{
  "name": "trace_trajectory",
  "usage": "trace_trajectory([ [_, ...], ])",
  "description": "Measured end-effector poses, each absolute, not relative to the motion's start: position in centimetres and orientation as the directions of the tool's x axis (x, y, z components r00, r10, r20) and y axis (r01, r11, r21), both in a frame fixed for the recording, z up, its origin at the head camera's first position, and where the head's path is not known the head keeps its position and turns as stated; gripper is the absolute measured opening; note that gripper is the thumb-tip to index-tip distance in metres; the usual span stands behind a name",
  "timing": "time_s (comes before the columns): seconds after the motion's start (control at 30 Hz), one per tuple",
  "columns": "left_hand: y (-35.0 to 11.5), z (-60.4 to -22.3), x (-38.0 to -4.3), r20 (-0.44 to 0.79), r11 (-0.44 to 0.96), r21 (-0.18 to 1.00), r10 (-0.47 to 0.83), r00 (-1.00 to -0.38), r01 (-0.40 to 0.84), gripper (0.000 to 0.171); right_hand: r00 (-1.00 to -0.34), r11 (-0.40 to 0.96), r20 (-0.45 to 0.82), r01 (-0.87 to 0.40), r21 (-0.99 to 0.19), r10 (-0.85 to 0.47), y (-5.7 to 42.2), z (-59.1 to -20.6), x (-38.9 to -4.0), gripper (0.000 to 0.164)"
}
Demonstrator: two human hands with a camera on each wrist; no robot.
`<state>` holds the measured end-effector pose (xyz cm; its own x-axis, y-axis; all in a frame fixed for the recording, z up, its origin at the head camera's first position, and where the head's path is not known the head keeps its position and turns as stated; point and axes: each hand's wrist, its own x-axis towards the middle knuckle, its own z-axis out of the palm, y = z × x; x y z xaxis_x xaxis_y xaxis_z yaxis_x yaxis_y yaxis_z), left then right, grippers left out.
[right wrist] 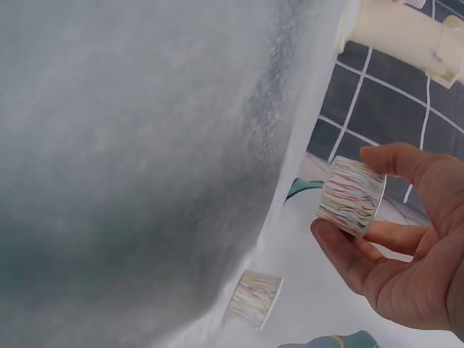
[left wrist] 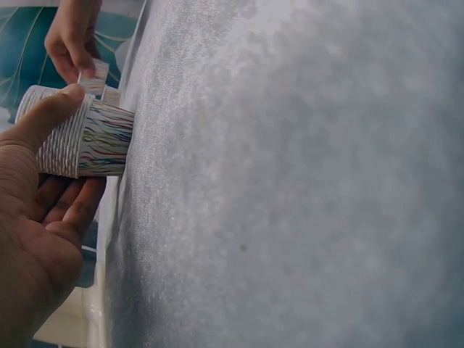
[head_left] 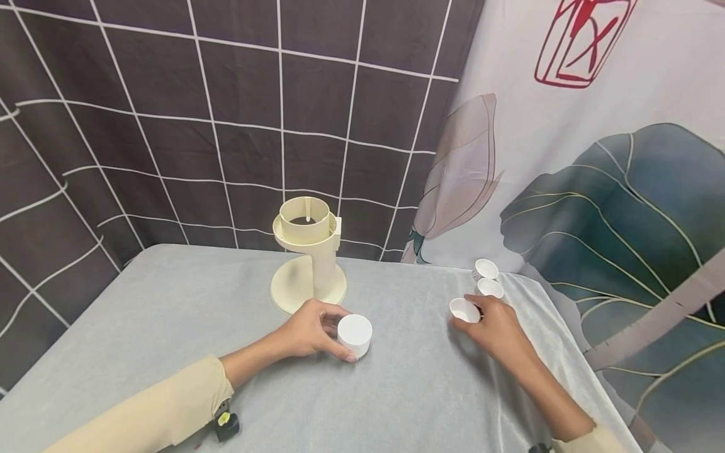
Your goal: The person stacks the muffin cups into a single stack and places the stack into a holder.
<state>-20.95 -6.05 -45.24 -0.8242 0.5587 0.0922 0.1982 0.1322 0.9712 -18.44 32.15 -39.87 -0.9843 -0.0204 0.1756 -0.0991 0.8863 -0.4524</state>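
Note:
My left hand (head_left: pixel 314 330) holds a stack of nested paper cups (head_left: pixel 355 333) between thumb and fingers, just in front of a cream stand. In the left wrist view the paper cups (left wrist: pixel 101 141) show many white rims and a pattern of coloured wavy lines; their bases are at the tablecloth. Toward the right side of the table, my right hand (head_left: pixel 498 324) pinches a single paper cup (head_left: pixel 464 311) with its white inside facing up. Whether this cup (right wrist: pixel 351 196) touches the cloth I cannot tell. Two more paper cups, one nearer (head_left: pixel 489 288) and one farther (head_left: pixel 486 269), stand beyond that hand.
The cream stand (head_left: pixel 325 270) has a round base and a ring holder on a post, near the table's back edge. A grey cloth covers the table (head_left: pixel 198 314). Dark gridded fabric (head_left: pixel 243 94) and a leaf-printed curtain (head_left: pixel 612 207) hang behind.

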Motion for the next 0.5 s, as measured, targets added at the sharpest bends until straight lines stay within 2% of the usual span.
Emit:
trace_trajectory([
  [0.5, -6.0, -44.9, -20.7, 0.089, 0.128, 0.973, 0.557, -0.825, 0.192, 0.058, -0.966, 0.873, 0.250, -0.180, -0.454, -0.069, 30.2, -39.8, -18.4, 0.056],
])
